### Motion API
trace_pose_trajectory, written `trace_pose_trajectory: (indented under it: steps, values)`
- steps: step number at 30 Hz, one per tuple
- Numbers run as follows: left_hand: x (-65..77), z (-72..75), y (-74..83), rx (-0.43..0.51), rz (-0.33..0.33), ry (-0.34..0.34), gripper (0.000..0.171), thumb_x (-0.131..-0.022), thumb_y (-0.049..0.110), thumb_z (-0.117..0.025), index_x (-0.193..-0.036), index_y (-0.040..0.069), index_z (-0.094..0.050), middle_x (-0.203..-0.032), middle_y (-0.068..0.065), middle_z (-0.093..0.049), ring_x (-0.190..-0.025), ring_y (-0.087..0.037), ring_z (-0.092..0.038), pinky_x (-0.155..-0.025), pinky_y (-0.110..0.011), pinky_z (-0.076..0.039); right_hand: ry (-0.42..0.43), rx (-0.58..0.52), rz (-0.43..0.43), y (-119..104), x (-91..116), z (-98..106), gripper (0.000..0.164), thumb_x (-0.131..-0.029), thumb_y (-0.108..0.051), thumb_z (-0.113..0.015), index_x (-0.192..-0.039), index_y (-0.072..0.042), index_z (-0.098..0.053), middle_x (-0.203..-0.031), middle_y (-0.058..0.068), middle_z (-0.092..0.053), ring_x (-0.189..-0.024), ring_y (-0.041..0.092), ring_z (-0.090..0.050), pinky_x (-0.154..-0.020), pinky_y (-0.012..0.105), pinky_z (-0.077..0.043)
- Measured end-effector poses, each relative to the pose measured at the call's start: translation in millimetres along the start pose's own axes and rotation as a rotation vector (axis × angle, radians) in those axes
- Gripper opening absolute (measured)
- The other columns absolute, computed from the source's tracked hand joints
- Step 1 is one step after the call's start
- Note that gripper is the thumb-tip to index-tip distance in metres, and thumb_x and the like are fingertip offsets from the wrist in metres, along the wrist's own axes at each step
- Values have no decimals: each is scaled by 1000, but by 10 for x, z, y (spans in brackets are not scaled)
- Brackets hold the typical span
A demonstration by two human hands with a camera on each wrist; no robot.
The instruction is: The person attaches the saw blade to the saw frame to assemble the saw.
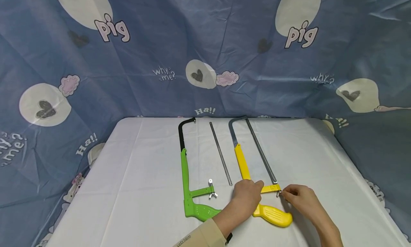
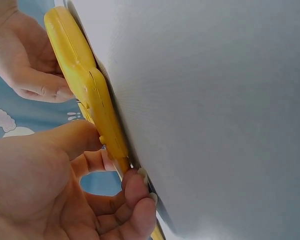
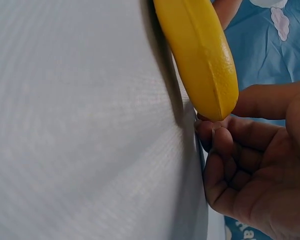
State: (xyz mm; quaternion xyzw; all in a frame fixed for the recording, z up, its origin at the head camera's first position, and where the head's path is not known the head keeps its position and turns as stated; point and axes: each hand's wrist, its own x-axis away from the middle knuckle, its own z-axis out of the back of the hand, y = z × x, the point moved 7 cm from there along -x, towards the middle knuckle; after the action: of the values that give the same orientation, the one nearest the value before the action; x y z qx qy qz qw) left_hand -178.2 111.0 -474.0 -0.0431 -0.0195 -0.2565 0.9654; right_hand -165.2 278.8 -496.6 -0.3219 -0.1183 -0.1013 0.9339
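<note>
A yellow hacksaw (image 1: 242, 162) lies on the white-covered table, with a dark grey blade (image 1: 261, 152) running from its front arm to the short yellow crosspiece. My left hand (image 1: 246, 197) grips the frame where it meets that crosspiece. In the left wrist view the left thumb and curled fingers (image 2: 140, 200) are around the yellow frame. At the crosspiece's outer end, my right hand (image 1: 304, 201) pinches the small metal wing nut (image 1: 278, 194) between thumb and fingertips. The yellow handle (image 3: 205, 65) partly hides those fingertips in the right wrist view.
Left of the yellow saw lies a green hacksaw (image 1: 185, 172) with no blade fitted; its own wing nut (image 1: 212, 195) sits on its crosspiece. A loose blade (image 1: 221, 154) rests between the two saws. Behind the table (image 1: 141, 175) hangs a blue printed cloth (image 1: 205, 33).
</note>
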Motion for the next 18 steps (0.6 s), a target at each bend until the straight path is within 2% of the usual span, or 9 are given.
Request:
trace_pose_trajectory:
  steps: [6,18]
  values:
    - [-3,13,-4,8,0,6,14,-91,38,-70,-97,29,-61,-72,4,-65,-55,-6,-51,-43,-21,-42,37,13,17,8,1,27,18,-91,-21,-66,-96,-6,-73,-87,3,-71,-78,16,-58,-66,30,-46]
    - [-5,13,2,-4,-2,1,15,-91,40,-69,-96,29,-60,-73,4,-66,-57,-6,-54,-44,-22,-44,59,29,43,-11,18,32,10,-89,-15,-66,-91,-7,-71,-85,2,-70,-76,16,-56,-66,30,-44]
